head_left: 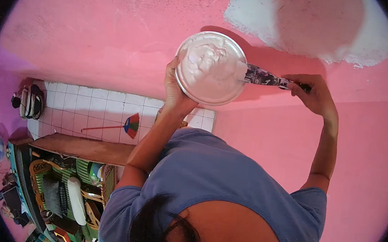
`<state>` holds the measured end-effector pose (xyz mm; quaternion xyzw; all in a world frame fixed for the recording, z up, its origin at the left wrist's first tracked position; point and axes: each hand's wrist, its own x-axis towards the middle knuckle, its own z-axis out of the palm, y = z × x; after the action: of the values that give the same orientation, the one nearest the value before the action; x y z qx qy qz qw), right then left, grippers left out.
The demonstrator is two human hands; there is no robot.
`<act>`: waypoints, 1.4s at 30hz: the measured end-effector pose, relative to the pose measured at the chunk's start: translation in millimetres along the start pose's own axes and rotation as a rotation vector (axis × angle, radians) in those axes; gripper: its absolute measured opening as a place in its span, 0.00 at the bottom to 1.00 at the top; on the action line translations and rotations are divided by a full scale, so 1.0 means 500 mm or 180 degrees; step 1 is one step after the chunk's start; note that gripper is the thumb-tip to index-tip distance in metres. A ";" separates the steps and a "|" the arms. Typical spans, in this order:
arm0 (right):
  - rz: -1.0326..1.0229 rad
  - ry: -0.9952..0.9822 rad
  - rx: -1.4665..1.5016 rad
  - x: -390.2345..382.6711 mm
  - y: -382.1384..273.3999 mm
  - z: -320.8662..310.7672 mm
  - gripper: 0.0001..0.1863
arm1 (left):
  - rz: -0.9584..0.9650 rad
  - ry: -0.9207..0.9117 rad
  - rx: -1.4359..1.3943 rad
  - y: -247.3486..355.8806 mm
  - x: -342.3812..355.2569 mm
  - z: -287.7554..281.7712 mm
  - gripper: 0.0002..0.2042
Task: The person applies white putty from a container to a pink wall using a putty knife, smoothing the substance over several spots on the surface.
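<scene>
My left hand grips a round, rimmed white container from its near left side, fingers hidden underneath; how deep it is I cannot tell. Thick whitish paste fills it, lumpy on the far side and smoother nearer me. With closed fingers, my right hand holds a putty knife by its dark handle. The knife's smeared blade points left, its tip at the paste by the container's right rim. Behind both hands is a pink wall, with a whitish patch of filler at the upper right.
White tiles lie below left, where a broom with a red handle shows. Farther left are hanging bags, a brown wooden board, rattan chairs with cushions, and a blue fan.
</scene>
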<state>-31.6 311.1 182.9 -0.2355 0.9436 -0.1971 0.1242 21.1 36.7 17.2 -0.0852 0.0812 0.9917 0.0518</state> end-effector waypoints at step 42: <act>-0.0698 0.1766 -0.0795 -0.068 -0.162 -0.002 0.12 | -0.0883 -0.1280 -0.0317 0.082 -0.008 0.108 0.27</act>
<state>29.0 262.4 223.7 -0.2865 0.9273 -0.1487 -0.1895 11.6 5.1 76.8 0.1011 0.0078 0.9749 0.1982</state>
